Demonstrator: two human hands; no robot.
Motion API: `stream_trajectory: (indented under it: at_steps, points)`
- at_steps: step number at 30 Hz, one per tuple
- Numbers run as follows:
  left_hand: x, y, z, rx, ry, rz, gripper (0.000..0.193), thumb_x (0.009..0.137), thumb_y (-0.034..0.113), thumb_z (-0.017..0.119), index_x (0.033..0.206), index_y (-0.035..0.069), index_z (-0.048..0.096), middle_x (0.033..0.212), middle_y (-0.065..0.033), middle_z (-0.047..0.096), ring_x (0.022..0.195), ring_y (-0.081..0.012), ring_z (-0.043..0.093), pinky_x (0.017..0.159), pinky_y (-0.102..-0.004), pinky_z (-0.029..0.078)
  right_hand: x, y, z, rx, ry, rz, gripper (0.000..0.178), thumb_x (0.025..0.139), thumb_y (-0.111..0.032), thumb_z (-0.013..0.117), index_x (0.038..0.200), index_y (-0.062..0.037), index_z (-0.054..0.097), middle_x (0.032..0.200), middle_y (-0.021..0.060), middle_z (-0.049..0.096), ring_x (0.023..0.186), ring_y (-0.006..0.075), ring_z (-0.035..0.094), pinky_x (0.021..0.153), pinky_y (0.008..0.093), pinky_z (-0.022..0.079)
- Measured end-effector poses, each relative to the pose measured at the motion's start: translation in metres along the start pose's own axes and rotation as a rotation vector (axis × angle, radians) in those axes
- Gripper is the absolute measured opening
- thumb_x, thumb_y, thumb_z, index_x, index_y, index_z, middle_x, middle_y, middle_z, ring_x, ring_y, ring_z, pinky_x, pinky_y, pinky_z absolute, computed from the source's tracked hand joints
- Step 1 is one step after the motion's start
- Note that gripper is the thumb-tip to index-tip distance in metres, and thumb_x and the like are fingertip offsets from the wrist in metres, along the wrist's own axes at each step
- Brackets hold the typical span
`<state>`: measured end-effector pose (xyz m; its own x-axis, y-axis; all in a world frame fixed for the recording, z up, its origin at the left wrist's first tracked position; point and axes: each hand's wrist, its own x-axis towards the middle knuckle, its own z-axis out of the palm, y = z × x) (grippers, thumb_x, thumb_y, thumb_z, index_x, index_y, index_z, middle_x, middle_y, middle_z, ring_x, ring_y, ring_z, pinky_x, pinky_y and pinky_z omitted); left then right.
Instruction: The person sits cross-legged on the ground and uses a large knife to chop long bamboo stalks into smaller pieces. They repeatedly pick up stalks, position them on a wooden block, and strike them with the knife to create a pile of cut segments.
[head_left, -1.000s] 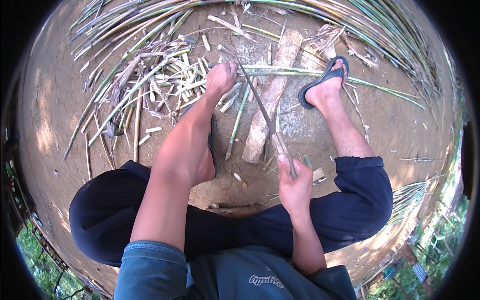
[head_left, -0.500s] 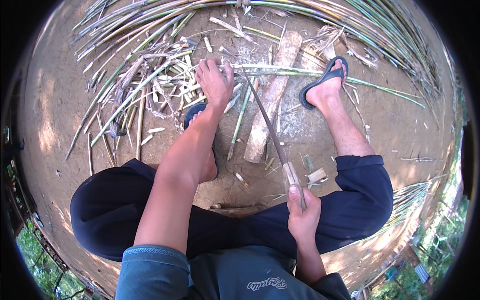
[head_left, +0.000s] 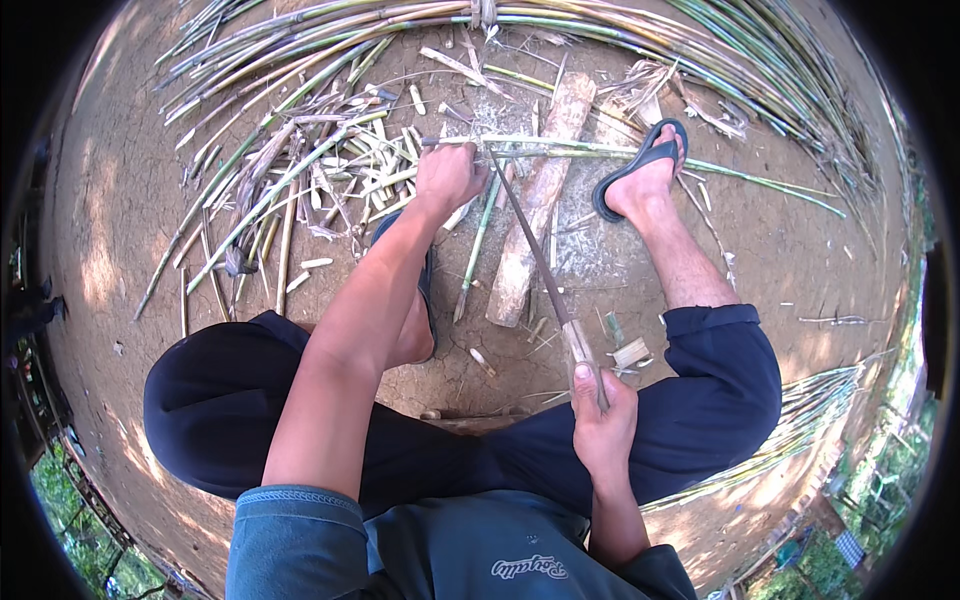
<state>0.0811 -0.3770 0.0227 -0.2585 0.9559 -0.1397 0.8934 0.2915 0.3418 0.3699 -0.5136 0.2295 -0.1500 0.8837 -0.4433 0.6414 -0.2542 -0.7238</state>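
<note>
My left hand [head_left: 452, 178] is closed round the left end of some thin green cane stalks [head_left: 590, 151]. These lie crosswise over a flat wooden log [head_left: 532, 225] and run off to the right past my sandalled right foot [head_left: 648, 178]. In my right hand [head_left: 605, 425] is the wooden handle of a long, narrow-bladed knife [head_left: 530, 237]. Its dark blade slants up and left, the tip at the stalks just right of my left hand. Whether the blade touches them I cannot tell.
Cut cane pieces and dry husks [head_left: 345, 165] are heaped on the left. A big tied bundle of long canes [head_left: 560, 18] curves across the far side. Another cane pile [head_left: 800, 420] lies at right. One short cane [head_left: 477, 240] rests beside the log on bare earth.
My left hand has shifted right and slightly nearer, its fingers now closed on the stalks close to the knife tip. The knife and right hand have hardly moved.
</note>
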Motion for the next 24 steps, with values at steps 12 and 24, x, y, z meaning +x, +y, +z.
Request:
stream_trajectory:
  at_steps: [12,24]
  points:
    - [0.017,0.000,0.014,-0.043,-0.155,-0.156,0.036,0.078,0.034,0.063,0.082,-0.001,0.070,0.083,-0.0222,0.069,0.080,-0.0358,0.068,0.076,-0.0448,0.054,0.007,-0.008,0.011,-0.001,0.016,0.029,0.043,0.096,-0.026,0.057,0.066,0.0025,0.046,0.051,0.0102,0.035,0.050,0.0149,0.032,0.048,0.0375,0.029]
    - [0.011,0.002,0.021,-0.053,-0.092,-0.140,0.025,0.077,0.021,0.059,0.080,0.000,0.071,0.082,-0.0236,0.068,0.078,-0.0359,0.069,0.072,-0.0433,0.055,0.039,-0.017,0.032,-0.049,0.019,0.006,0.040,0.096,-0.027,0.056,0.069,0.0027,0.050,0.052,0.0102,0.038,0.050,0.0150,0.036,0.049,0.0375,0.031]
